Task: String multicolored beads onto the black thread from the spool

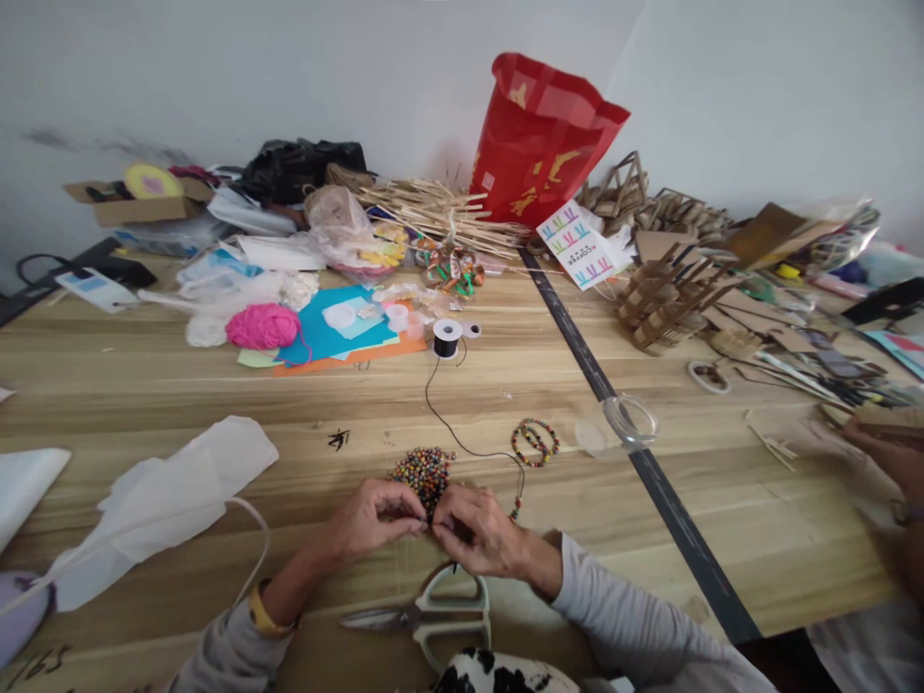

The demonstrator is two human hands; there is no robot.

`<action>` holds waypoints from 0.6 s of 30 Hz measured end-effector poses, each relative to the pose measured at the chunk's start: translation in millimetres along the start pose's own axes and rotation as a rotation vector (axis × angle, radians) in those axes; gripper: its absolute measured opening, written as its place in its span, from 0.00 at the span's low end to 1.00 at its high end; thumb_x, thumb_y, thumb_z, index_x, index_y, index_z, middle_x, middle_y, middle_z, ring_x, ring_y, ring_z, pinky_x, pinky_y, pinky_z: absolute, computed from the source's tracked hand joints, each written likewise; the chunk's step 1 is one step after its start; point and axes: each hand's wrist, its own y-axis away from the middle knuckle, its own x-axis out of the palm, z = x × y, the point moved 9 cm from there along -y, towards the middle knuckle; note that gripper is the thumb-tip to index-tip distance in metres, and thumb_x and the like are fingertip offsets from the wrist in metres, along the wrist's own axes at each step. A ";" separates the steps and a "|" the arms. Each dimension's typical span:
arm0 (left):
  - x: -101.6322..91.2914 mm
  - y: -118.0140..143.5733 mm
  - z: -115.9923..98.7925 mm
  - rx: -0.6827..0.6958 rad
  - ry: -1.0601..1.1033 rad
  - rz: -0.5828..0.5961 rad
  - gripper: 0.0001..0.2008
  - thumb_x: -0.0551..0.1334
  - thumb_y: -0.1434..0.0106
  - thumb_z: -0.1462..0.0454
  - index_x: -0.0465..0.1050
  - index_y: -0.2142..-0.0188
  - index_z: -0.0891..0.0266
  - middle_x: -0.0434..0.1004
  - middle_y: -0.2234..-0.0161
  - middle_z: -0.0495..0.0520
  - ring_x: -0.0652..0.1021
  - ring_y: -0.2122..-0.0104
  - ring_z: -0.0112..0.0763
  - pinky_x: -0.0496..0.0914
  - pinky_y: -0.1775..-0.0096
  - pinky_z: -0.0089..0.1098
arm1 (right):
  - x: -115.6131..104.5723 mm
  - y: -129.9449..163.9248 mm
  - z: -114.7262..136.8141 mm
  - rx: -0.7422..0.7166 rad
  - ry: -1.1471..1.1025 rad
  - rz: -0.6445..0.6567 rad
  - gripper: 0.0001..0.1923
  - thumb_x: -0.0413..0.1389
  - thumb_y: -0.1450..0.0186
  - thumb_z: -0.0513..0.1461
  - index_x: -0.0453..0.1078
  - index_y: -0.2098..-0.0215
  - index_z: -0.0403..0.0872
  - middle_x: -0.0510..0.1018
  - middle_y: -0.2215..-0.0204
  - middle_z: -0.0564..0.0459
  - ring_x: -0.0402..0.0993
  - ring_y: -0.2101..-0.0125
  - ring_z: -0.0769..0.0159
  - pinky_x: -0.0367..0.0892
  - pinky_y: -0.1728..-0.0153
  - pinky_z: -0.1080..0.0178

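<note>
Head view: a person is sitting at a wooden surface (pixel 144 385), both hands meeting at the near edge.
Left hand (pixel 372 520): fingers are pinching narrow at the 6 o'clock edge of the bead pile (pixel 423 472), seemingly holding a single bead, though it is too small to confirm.
Right hand (pixel 476 529): fingers are closing narrow just beside the left fingertips, apparently gripping the end of the black cord (pixel 462 443).
Bead pile: multicoloured beads are lying heaped on the surface at 12 o'clock of both hands, touching the fingertips.
Black cord: it is running from the spool (pixel 447 338) at 12 o'clock down past the pile, curving to the right hand with a few beads already hanging on it at 3 o'clock of that hand.
Finished bracelet (pixel 535 441): it is lying at 2 o'clock of the hands, apart from the pile.
Scissors (pixel 425 616): they are resting at 6 o'clock, just beneath the wrists.
Technique note: threading is likely going best with the cord end held short and stiff, the bead hole turned toward it, and both hands staying low over the pile so that dropped beads are not rolling away.
Other person: a hand (pixel 891 457) is working at the far 3 o'clock edge.
</note>
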 end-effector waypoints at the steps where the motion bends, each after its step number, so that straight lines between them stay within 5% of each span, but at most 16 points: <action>1: 0.3 -0.1 0.4 0.001 -0.001 0.001 0.09 0.65 0.49 0.62 0.74 0.72 0.69 0.78 0.75 0.56 0.76 0.74 0.29 0.69 0.69 0.27 | 0.1 0.3 0.0 -0.001 0.002 0.000 0.03 0.49 0.37 0.34 0.63 0.69 0.45 0.68 0.77 0.53 0.63 0.76 0.70 0.57 0.76 0.68; 18: 0.9 1.9 0.4 -0.004 -0.004 0.000 0.08 0.65 0.49 0.63 0.74 0.72 0.68 0.79 0.74 0.55 0.76 0.73 0.30 0.70 0.68 0.27 | -1.8 -0.6 -0.2 -0.006 0.052 -0.031 0.05 0.50 0.33 0.36 0.66 0.65 0.44 0.70 0.75 0.51 0.66 0.75 0.69 0.59 0.75 0.69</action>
